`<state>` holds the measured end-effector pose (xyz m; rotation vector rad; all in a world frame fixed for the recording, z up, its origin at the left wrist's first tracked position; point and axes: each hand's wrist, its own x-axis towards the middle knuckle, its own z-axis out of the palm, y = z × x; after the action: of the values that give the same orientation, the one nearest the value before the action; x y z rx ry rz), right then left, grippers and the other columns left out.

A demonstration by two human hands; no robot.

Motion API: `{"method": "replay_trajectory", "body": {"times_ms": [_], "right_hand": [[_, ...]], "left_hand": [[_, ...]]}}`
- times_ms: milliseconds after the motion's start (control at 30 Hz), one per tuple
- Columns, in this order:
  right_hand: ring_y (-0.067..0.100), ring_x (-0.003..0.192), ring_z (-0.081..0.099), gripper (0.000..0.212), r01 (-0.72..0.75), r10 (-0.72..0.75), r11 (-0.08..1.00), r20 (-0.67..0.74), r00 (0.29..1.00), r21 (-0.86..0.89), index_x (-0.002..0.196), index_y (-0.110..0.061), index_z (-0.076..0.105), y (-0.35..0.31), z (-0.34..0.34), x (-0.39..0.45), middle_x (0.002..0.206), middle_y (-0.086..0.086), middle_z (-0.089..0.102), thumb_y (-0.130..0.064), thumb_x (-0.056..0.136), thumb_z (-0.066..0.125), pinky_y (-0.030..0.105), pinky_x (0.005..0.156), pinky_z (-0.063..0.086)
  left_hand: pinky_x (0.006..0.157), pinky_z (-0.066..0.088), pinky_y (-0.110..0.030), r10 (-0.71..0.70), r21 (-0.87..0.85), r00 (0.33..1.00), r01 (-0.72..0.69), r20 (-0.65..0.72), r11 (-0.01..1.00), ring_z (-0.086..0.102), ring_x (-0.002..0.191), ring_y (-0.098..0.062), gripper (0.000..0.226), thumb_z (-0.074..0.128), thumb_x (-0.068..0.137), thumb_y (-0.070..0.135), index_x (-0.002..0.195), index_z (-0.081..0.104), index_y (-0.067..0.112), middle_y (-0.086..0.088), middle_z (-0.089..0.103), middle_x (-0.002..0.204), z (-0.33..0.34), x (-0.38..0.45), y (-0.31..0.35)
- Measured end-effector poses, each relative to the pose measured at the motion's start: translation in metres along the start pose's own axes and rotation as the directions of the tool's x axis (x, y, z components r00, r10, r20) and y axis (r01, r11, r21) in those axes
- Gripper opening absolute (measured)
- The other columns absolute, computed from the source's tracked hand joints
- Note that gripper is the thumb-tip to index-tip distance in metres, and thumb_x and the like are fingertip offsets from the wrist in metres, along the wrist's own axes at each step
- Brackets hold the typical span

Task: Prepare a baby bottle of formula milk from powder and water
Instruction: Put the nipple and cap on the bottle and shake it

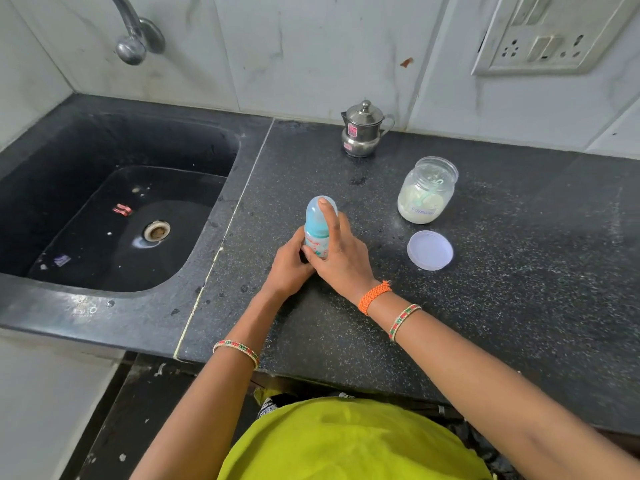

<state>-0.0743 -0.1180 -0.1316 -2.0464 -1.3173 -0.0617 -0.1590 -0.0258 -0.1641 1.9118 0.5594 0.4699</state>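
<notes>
Baby bottle (317, 233) gripped upright on counter (485, 306) by left hand (289, 268); right hand (341, 251) wrapped round cap. Powder jar (426, 190) opened, lid (430, 250) beside. Shaking judged left.

Both hands hold the capped baby bottle (317, 230) upright on the dark worktop (485, 306) — left hand (289, 263) around its base, right hand (341, 252) along its side. Nearby stand an open powder jar (426, 190), its lid (430, 250) and a steel pot (363, 129).

Bottle (317, 230) stands left of jar (426, 190); lid (429, 250) lies before jar.
</notes>
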Motion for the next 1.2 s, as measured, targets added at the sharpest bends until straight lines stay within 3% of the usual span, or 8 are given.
{"method": "replay_trajectory", "body": {"times_ms": [233, 433, 600, 667, 767, 900, 1033, 1200], "right_hand": [[0.037, 0.104, 0.059, 0.089, 0.035, -0.042, 0.997, 0.085, 0.996, 0.073, 0.135, -0.046, 0.005, 0.005, -0.008, 0.003, 0.137, 0.014, 0.041, -0.021, 0.080, 0.071, 0.045, 0.074, 0.052], [0.017, 0.108, 0.055, 0.101, -0.196, 0.184, 0.886, 0.069, 0.981, 0.421, 0.145, -0.033, 0.014, 0.011, -0.045, 0.043, 0.129, -0.004, 0.049, -0.014, 0.071, 0.080, 0.044, 0.094, 0.049], [0.031, 0.111, 0.060, 0.091, 0.062, 0.656, -0.038, -0.022, 0.755, 0.997, 0.137, -0.032, 0.020, 0.017, -0.115, 0.101, 0.133, 0.006, 0.050, -0.019, 0.071, 0.082, 0.051, 0.057, 0.057], [0.035, 0.114, 0.058, 0.089, 0.010, 0.556, -0.014, -0.001, 0.831, 1.000, 0.138, -0.037, 0.020, 0.008, -0.125, 0.105, 0.135, 0.010, 0.049, -0.017, 0.074, 0.078, 0.052, 0.057, 0.056], [0.039, 0.112, 0.059, 0.091, -0.181, 0.307, 0.218, 0.109, 0.945, 0.959, 0.136, -0.035, 0.029, 0.000, -0.121, 0.101, 0.132, 0.015, 0.050, -0.020, 0.064, 0.082, 0.051, 0.056, 0.055], [0.037, 0.100, 0.063, 0.082, 0.139, 0.539, -0.122, -0.052, 0.841, 0.983, 0.138, -0.022, 0.021, 0.011, -0.149, 0.115, 0.133, 0.017, 0.050, -0.022, 0.075, 0.074, 0.042, 0.049, 0.057], [0.026, 0.095, 0.065, 0.091, -0.116, 0.291, 0.200, 0.054, 0.955, 0.973, 0.136, -0.031, 0.029, 0.004, -0.155, 0.100, 0.116, 0.003, 0.057, -0.024, 0.062, 0.081, 0.046, 0.049, 0.055], [0.037, 0.105, 0.062, 0.081, 0.200, 0.598, 0.033, -0.180, 0.781, 0.979, 0.139, -0.031, 0.016, 0.015, -0.170, 0.120, 0.138, 0.015, 0.047, -0.015, 0.082, 0.071, 0.043, 0.052, 0.056]], "left_hand": [[0.089, 0.048, -0.019, -0.127, -0.347, 0.972, 0.192, 0.199, 0.918, 0.062, 0.102, -0.010, 0.068, 0.047, 0.056, -0.002, 0.123, 0.052, 0.003, -0.005, 0.064, 0.114, -0.022, 0.004, 0.007], [0.114, 0.029, -0.034, -0.366, -0.681, 0.930, 0.266, -0.004, 0.682, 0.045, 0.131, -0.023, 0.043, 0.028, 0.089, -0.001, 0.127, 0.048, 0.003, -0.012, 0.053, 0.132, -0.035, 0.012, 0.012], [0.104, 0.039, -0.042, -0.341, -0.686, 0.937, 0.199, -0.076, 0.700, 0.055, 0.118, -0.020, 0.038, 0.031, 0.091, 0.007, 0.120, 0.055, 0.012, -0.002, 0.063, 0.118, -0.057, 0.046, 0.043], [0.095, 0.044, -0.040, -0.316, -0.686, 0.944, 0.168, -0.096, 0.708, 0.057, 0.114, -0.022, 0.036, 0.032, 0.091, 0.008, 0.119, 0.055, 0.011, -0.004, 0.064, 0.116, -0.062, 0.060, 0.057], [0.083, 0.049, -0.036, -0.277, -0.593, 0.956, 0.170, -0.093, 0.787, 0.059, 0.110, -0.023, 0.032, 0.039, 0.091, 0.006, 0.116, 0.058, 0.012, -0.002, 0.067, 0.110, -0.065, 0.078, 0.071], [0.081, 0.049, -0.033, -0.236, -0.420, 0.963, 0.162, -0.130, 0.893, 0.061, 0.105, -0.016, 0.025, 0.051, 0.091, 0.005, 0.110, 0.062, 0.017, 0.004, 0.069, 0.106, -0.066, 0.088, 0.069], [0.070, 0.047, -0.016, -0.186, -0.127, 0.982, 0.188, 0.028, 0.974, 0.060, 0.100, -0.012, 0.031, 0.055, 0.090, 0.003, 0.119, 0.058, 0.014, 0.002, 0.064, 0.113, -0.054, 0.102, 0.057], [0.112, 0.027, -0.036, -0.197, 0.458, 0.974, 0.126, 0.110, 0.880, 0.030, 0.140, -0.021, 0.064, 0.065, 0.086, 0.033, 0.142, 0.037, 0.019, -0.005, 0.035, 0.151, -0.038, 0.115, 0.032]]}}
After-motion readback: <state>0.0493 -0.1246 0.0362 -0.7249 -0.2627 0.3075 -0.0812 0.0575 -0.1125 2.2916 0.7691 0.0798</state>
